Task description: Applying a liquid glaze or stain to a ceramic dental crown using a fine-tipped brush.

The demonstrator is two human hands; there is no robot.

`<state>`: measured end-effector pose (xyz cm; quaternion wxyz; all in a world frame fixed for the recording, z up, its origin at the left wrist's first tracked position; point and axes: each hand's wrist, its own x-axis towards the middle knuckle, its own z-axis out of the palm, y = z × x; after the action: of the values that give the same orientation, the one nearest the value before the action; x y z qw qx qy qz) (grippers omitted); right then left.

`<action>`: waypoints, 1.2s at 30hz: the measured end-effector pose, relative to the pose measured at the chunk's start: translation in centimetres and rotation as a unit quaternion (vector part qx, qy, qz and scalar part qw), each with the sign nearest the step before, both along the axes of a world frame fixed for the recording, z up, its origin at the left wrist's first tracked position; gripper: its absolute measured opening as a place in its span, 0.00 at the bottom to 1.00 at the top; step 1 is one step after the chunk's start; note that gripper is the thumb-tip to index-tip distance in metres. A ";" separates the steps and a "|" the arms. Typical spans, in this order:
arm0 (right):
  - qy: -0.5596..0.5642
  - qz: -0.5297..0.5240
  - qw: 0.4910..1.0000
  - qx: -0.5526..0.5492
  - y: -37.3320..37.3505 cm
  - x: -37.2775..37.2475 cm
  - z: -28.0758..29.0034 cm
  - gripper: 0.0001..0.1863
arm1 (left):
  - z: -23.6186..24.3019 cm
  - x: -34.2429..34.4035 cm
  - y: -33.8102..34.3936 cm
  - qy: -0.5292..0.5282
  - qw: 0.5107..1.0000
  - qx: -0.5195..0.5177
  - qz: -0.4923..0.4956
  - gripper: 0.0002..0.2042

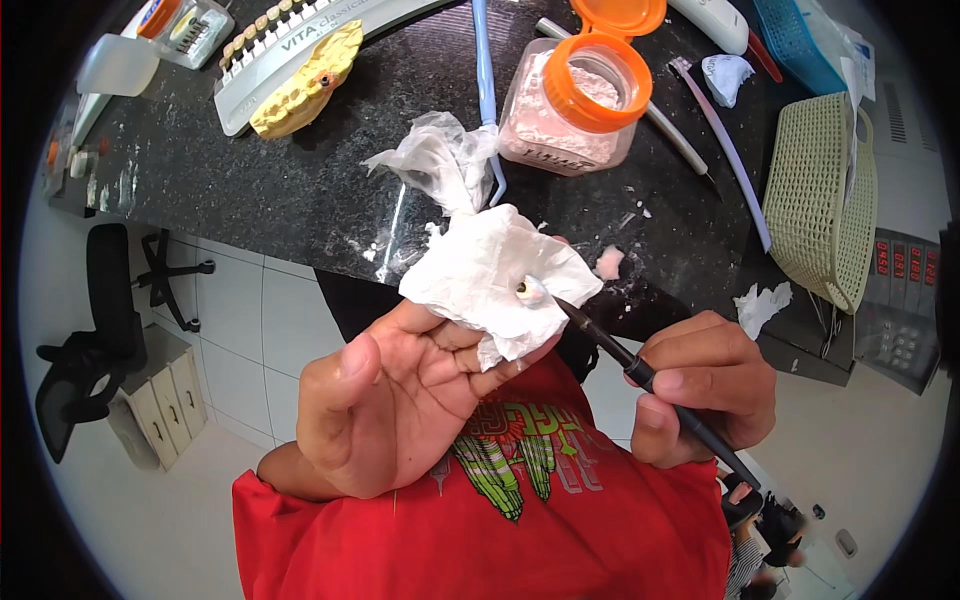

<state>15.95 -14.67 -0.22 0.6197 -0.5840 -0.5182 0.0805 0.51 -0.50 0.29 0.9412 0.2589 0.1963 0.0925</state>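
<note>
A person in a red shirt (620, 520) turns the left grip (395, 405) palm up, its fingers beneath a white tissue (460, 262) bearing a small, pale tooth-shaped piece (535, 292), while the right grip (705, 390) pinches a dark-handled brush (612, 348) whose tip meets or lies just beside it. On the speckled black counter (270, 190), an open orange-rimmed jar (535, 125) of pink powder stands beyond both grips, with a yellow dental model (300, 90) ahead and to the left of the left grip and a pale green basket (815, 190) ahead and to the right of the right grip.
</note>
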 end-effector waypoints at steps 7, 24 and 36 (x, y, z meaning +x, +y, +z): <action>-0.017 0.013 1.000 -0.019 0.2 0.0 0.2 0.16 | -0.1 0.0 0.1 -0.012 1.000 -0.008 -0.005 0.44; -0.081 0.057 0.995 -0.030 0.1 0.6 -0.1 0.15 | 0.0 0.0 0.1 -0.014 1.000 -0.012 -0.008 0.44; -0.049 0.036 0.998 -0.034 0.0 0.2 0.1 0.18 | -0.3 -0.2 0.0 -0.050 0.997 -0.060 0.013 0.40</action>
<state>16.17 -14.66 -0.13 0.5701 -0.5888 -0.5658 0.0910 0.29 -0.52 -0.04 0.9625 0.1940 0.1571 0.1059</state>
